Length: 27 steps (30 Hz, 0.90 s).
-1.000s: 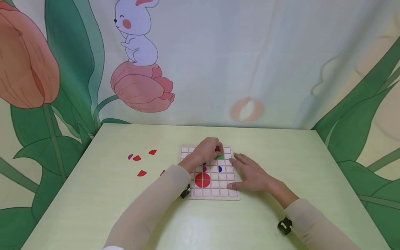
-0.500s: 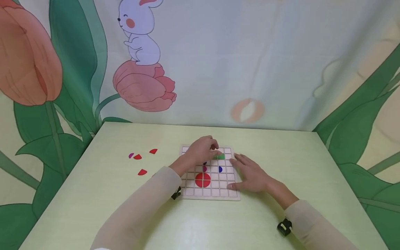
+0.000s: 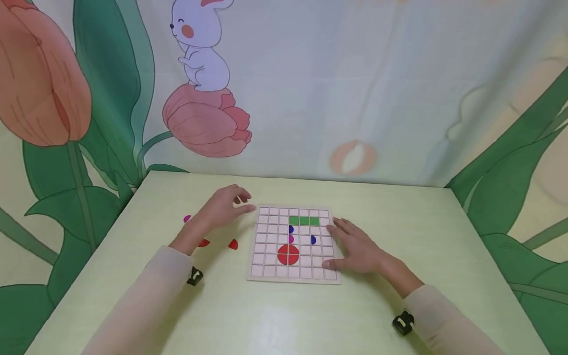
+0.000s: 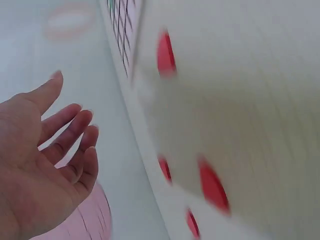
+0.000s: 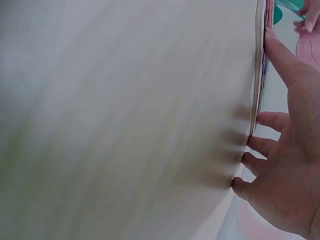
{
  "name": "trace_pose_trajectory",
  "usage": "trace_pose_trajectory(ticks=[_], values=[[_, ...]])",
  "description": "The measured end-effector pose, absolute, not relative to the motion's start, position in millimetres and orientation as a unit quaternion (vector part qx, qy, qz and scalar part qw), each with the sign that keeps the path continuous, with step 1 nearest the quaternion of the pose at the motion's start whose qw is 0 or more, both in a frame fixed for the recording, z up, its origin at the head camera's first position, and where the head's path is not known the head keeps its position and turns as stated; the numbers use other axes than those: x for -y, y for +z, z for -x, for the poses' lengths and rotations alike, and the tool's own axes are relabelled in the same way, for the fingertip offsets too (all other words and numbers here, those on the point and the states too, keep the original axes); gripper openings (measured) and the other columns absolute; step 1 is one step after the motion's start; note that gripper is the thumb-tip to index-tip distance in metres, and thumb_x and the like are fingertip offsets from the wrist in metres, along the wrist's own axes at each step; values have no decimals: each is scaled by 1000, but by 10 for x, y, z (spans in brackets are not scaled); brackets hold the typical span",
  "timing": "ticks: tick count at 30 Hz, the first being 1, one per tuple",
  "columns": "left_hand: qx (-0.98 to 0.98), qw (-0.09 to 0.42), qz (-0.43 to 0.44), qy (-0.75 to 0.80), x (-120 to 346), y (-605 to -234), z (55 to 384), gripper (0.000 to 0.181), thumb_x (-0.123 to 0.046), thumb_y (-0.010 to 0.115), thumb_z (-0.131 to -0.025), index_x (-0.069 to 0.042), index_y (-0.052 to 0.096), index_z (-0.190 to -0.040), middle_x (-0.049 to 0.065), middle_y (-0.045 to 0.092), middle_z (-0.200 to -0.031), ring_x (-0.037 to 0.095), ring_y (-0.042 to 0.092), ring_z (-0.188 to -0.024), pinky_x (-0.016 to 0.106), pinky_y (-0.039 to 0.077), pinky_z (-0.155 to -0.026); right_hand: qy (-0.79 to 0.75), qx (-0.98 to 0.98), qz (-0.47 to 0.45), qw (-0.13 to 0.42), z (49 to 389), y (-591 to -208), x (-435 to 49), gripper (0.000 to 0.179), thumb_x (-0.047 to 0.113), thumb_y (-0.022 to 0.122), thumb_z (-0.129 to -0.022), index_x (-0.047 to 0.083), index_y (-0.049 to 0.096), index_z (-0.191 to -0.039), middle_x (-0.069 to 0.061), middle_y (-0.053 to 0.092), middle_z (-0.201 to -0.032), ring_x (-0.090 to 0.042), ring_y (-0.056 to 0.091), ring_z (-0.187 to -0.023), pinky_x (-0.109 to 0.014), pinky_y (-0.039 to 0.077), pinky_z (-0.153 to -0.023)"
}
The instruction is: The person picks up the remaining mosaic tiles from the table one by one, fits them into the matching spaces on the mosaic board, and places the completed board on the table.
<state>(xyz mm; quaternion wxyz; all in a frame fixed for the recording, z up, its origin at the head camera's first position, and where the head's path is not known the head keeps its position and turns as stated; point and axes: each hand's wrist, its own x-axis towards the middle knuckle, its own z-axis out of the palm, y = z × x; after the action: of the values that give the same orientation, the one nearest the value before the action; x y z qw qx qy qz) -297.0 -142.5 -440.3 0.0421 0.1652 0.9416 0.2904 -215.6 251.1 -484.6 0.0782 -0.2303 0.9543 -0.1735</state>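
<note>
A square gridded board lies on the table. Three green squares form a row near its far side. Two blue half-discs, a magenta half-disc and a red disc of quarter pieces sit in other cells. My left hand hovers left of the board's far left corner, fingers loosely bent, holding nothing. Below it in the left wrist view are several loose red quarter pieces. My right hand rests its spread thumb and fingertips along the board's right edge.
Loose pieces lie left of the board, among them a red quarter piece and a magenta piece. My left forearm covers part of that area. A printed curtain hangs behind the table's far edge.
My left hand has let go of the green squares and moved left off the board, uncovering the whole green row. My right hand stays at the board's right edge.
</note>
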Motion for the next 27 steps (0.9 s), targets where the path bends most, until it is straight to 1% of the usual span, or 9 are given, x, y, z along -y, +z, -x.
trace_pose_trajectory(ticks=[3,7,9,11,16,19,23,27], values=[[-945,33,-136,296,1837,-4379,2943,44,-32,73,-103,-3,67,-135,13,66,-124,32,60,-116,45,55,-97,-176,-953,232,79,2161,-4826,-2479,103,66,77,-87,6,39,-163,-20,26,-172,-46,20,-158,-66,25,-122],[-954,37,-101,280,2356,-4429,2876,36,-14,65,-106,2,63,-137,20,61,-128,40,59,-119,50,56,-97,-174,-953,235,80,2183,-4805,-2452,104,66,77,-87,6,40,-163,-20,26,-172,-46,20,-158,-66,25,-122],[-957,41,-93,271,2551,-4477,2851,35,-8,62,-106,6,61,-138,24,58,-129,44,58,-122,54,54,-100,-172,-954,235,78,2188,-4796,-2455,103,66,78,-87,6,40,-162,-21,27,-171,-46,21,-158,-66,25,-122],[-959,47,-87,264,2680,-4531,2830,36,-6,60,-105,8,60,-138,26,56,-129,46,57,-122,57,51,-103,-171,-954,233,79,2184,-4794,-2464,104,65,78,-87,6,40,-162,-21,27,-171,-47,21,-157,-65,25,-122],[-961,61,-93,251,2806,-4668,2785,34,-8,64,-105,9,61,-134,27,56,-127,46,57,-120,59,48,-107,-174,-955,226,86,2158,-4834,-2494,104,65,78,-86,6,40,-162,-21,26,-171,-47,21,-157,-67,25,-121],[-963,57,-95,247,2812,-4729,2785,31,-8,66,-103,9,62,-130,27,57,-124,44,57,-117,59,47,-107,-174,-956,219,92,2148,-4862,-2507,104,66,78,-86,8,39,-163,-19,25,-173,-45,19,-158,-66,25,-122],[-963,44,-93,248,2813,-4772,2799,25,-7,68,-103,8,65,-124,25,57,-119,41,58,-111,58,48,-105,-172,-957,215,95,2157,-4881,-2517,105,68,77,-86,11,37,-165,-16,23,-174,-43,17,-160,-65,24,-123],[-962,41,-84,256,2808,-4783,2811,17,-5,68,-102,4,68,-116,21,58,-112,37,58,-104,54,51,-98,-174,-956,217,90,2173,-4883,-2525,106,70,76,-85,11,37,-165,-15,22,-174,-43,17,-160,-65,24,-123]])
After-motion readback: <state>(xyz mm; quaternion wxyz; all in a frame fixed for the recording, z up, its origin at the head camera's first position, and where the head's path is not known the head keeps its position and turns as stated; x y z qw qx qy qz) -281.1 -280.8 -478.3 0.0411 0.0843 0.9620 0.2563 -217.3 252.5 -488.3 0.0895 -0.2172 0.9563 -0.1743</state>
